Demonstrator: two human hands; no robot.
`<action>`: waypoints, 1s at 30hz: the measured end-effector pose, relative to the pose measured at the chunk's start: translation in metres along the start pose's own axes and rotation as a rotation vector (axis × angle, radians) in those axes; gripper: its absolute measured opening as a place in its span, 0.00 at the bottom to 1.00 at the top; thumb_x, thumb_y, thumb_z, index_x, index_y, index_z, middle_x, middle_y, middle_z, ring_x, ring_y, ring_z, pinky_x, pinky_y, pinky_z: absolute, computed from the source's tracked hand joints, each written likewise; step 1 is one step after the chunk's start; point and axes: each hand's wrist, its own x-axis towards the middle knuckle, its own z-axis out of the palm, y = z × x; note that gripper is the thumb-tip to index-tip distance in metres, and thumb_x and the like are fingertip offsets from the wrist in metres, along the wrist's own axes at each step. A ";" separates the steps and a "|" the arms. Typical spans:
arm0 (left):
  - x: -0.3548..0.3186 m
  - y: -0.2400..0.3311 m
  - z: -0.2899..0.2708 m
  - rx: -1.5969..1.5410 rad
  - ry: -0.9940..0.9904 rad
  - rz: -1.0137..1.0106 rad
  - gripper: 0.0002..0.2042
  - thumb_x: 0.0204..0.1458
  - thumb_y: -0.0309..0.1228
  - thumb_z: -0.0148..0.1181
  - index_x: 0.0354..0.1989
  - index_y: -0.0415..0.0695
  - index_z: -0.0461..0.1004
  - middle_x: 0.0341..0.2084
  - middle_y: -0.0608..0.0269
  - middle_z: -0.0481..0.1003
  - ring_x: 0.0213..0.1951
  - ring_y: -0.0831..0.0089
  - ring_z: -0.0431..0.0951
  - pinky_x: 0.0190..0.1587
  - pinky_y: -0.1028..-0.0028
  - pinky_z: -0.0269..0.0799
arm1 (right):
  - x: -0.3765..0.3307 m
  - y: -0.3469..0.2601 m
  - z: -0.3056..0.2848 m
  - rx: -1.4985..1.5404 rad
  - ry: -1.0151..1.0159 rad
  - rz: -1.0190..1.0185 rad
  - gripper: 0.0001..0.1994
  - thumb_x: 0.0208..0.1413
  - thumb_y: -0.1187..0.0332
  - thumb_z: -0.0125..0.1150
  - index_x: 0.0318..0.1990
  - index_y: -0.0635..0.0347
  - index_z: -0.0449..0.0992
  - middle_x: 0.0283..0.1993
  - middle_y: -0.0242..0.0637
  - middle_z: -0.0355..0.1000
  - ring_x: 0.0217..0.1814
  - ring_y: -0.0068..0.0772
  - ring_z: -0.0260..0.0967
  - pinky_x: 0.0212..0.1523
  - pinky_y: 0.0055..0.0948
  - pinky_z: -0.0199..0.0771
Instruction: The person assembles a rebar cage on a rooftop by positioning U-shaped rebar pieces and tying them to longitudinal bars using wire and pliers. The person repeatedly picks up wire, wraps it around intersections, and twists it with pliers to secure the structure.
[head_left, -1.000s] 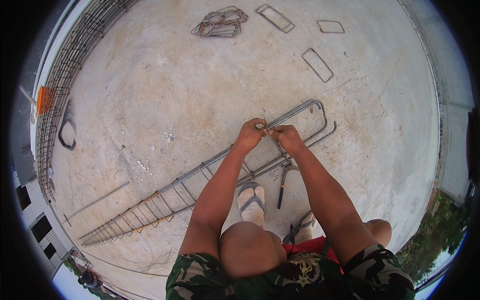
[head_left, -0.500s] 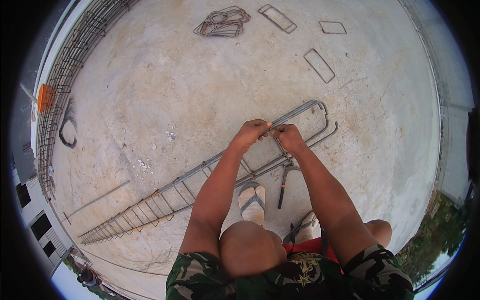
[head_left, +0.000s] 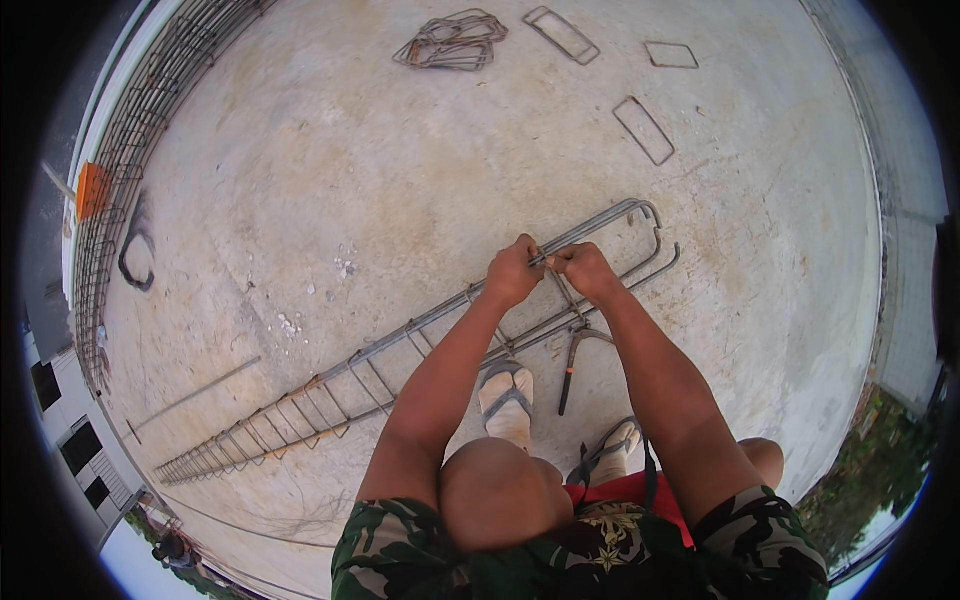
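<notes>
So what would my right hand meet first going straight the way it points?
Probably the upper steel bars, very close to your right hand; your left hand looks just beyond. Depth is hard to judge here.

The shirt is splotchy green, black and tan with a gold badge. The shorts are red, the bars grey, the tool brown, orange and black, the floor grey with tan patches.

Two hands, one held rebar cage, two sandals, one tool show.
</notes>
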 end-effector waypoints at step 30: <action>-0.001 0.000 -0.003 -0.746 0.171 -0.324 0.25 0.43 0.30 0.63 0.50 0.31 0.67 0.32 0.55 0.76 0.38 0.71 0.74 0.38 0.75 0.67 | -0.010 -0.002 0.029 -0.421 0.225 -0.162 0.13 0.54 0.61 0.55 0.29 0.63 0.77 0.31 0.54 0.73 0.37 0.57 0.71 0.38 0.47 0.70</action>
